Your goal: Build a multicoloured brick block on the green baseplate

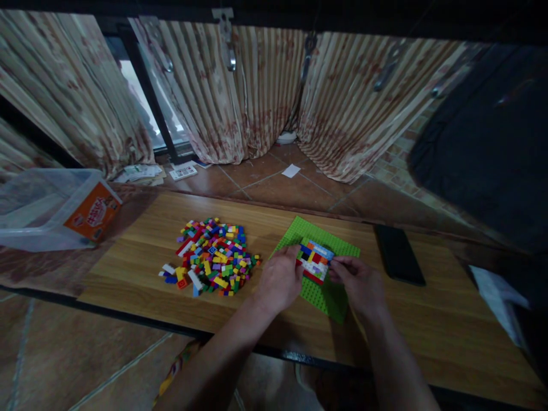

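Hanging across the far side of the room, the striped curtains (265,97) take up more of my view than anything else. Before them stretches the long wood-topped table (141,268). Past its far left corner sits a clear plastic bin (38,231) with an orange label facing the table. Loose toy bricks lie in a broad pile (218,257) left of the middle, all colours jumbled together. To the right of it, a green studded baseplate (314,294) lies turned at an angle.

Both bare hands are at work over that plate. The left hand (280,279) curls against the left side of a brick build, its fingers partly hidden, so I cannot tell how firmly it grips. The right hand (359,282) has thumb and fingertips drawn close together at the build's right edge; whether a small piece is pinched there I cannot tell. A flat black slab (399,255), something like a phone, lies farther right. Between the hands, on the baseplate, is the brick build (315,260) itself, with red along its near edge, then white, and blue toward the far side.
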Demonstrator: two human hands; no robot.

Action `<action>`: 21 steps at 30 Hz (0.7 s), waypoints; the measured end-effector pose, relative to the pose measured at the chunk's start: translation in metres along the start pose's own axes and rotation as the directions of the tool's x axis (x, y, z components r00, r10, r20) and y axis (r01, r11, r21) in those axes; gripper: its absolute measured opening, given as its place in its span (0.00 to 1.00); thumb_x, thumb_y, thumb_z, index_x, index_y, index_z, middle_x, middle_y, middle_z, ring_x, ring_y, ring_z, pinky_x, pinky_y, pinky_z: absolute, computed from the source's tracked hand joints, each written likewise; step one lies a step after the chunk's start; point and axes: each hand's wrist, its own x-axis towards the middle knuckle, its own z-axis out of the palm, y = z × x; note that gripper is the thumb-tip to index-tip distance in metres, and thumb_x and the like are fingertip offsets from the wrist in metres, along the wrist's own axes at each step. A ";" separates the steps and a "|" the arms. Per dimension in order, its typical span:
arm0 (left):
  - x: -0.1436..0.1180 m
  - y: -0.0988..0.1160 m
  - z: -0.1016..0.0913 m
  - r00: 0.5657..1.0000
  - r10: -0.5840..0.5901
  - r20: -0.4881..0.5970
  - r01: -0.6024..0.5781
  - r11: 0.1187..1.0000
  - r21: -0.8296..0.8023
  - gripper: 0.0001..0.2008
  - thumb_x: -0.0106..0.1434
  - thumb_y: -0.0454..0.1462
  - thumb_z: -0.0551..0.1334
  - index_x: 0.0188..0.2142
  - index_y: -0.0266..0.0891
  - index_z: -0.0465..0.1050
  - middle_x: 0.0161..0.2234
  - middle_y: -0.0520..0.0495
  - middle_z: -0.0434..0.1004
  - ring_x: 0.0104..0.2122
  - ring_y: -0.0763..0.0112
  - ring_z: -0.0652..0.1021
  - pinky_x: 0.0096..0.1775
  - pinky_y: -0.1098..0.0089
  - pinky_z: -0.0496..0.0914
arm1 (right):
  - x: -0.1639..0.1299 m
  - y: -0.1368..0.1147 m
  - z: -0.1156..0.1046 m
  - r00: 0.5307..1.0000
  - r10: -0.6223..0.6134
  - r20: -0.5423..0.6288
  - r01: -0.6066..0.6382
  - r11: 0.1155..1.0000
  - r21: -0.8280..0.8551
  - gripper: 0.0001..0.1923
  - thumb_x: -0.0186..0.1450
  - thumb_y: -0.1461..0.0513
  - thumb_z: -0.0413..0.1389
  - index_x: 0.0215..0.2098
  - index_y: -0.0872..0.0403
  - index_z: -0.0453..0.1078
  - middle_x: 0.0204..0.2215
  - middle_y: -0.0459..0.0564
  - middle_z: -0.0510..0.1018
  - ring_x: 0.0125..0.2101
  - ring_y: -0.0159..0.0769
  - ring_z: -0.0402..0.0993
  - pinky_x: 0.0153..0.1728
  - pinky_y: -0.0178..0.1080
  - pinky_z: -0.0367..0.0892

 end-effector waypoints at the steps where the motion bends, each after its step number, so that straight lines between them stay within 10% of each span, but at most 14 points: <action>1: 0.000 0.000 0.000 1.000 0.003 -0.002 -0.003 1.000 -0.001 0.22 0.64 0.34 0.56 0.58 0.36 0.65 0.54 0.39 0.73 0.53 0.59 0.74 0.55 0.61 0.67 | 0.000 0.000 0.000 1.000 -0.002 -0.002 0.002 1.000 -0.005 0.18 0.47 0.52 0.68 0.30 0.55 0.74 0.23 0.49 0.80 0.24 0.38 0.78 0.25 0.40 0.76; 21: -0.002 -0.002 0.002 1.000 0.024 -0.009 -0.023 0.999 0.030 0.22 0.64 0.33 0.56 0.58 0.36 0.64 0.53 0.38 0.74 0.52 0.58 0.75 0.55 0.60 0.68 | 0.001 0.001 0.004 0.999 0.045 0.003 -0.045 0.999 -0.008 0.19 0.47 0.50 0.68 0.26 0.55 0.74 0.20 0.48 0.78 0.20 0.36 0.75 0.22 0.38 0.73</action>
